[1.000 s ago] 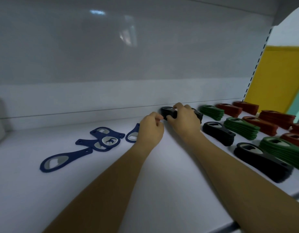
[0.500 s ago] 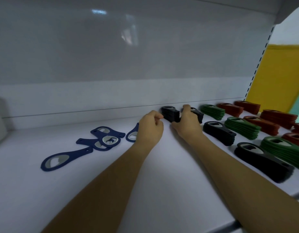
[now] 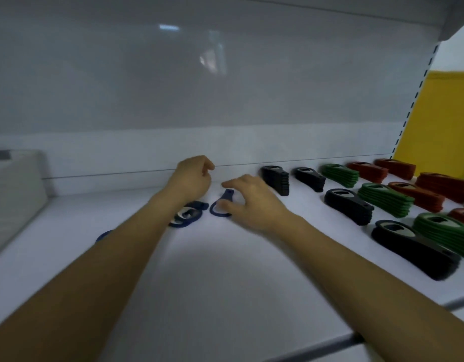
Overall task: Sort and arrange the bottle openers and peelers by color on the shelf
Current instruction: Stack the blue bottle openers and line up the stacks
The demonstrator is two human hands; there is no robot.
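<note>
Right hand (image 3: 251, 202): low over the shelf (image 3: 225, 278) at centre frame, fingers spread wide. The thumb looks to touch the ring of a lone blue opener (image 3: 227, 196). I see no closed grip, and it is blurred there.
Left hand (image 3: 193, 180): just left of the right one and a little higher, fingers loosely curled, nothing in it that I can see. It seems to hang ready to take or steady whatever gets picked up.
Blue opener: flat on the shelf, handle pointing toward the back wall, between the two hands.
Blue heap (image 3: 190, 218): a few more blue ones lie overlapped, partly under the left forearm. Another blue edge shows further lower left. They are loose and unstacked, so blue looks like the colour left to do.
Black stacks (image 3: 349, 206): four neat piles right of centre, running from the back to the front edge.
Green stacks (image 3: 385, 198): the next column to the right.
Red stacks (image 3: 419, 195): furthest right. Each colour keeps its own column, which is probably the pattern blue should follow.
Free space: bare shelf left of the black piles, probably where blue goes.
Next move, I'd guess: pinch the thin opener by its ring. It lies flat and may slide.
Grey box (image 3: 14, 184): at the left edge, apart from it all.
</note>
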